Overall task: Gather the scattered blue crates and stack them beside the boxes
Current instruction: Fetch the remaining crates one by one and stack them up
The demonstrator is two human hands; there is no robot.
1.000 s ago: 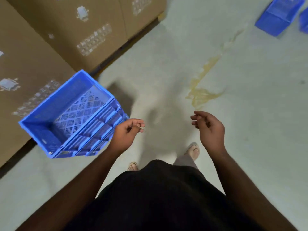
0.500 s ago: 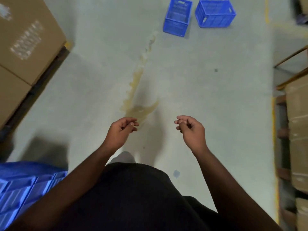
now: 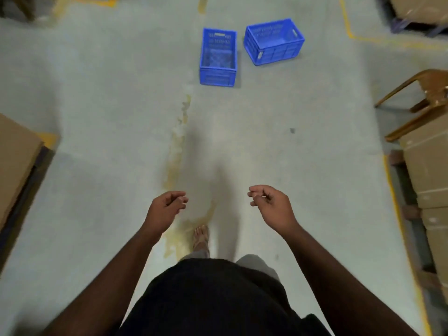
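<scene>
Single head-worn wide-angle view, looking forward and steeply down. Near field: torso and both forearms at bottom edge. Far field: concrete floor [image 3: 97,93] running to top edge. No second view.

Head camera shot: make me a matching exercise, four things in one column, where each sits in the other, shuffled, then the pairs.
Things:
1. near crate
2. far crate
3. brown chair
4. left hand

Places:
A. right edge, above the boxes
B. bottom centre, empty
C. top centre, long side toward the camera
D. top centre, short end toward the camera

Pairs: 1-D, 2-C, 3-A, 4-B
</scene>
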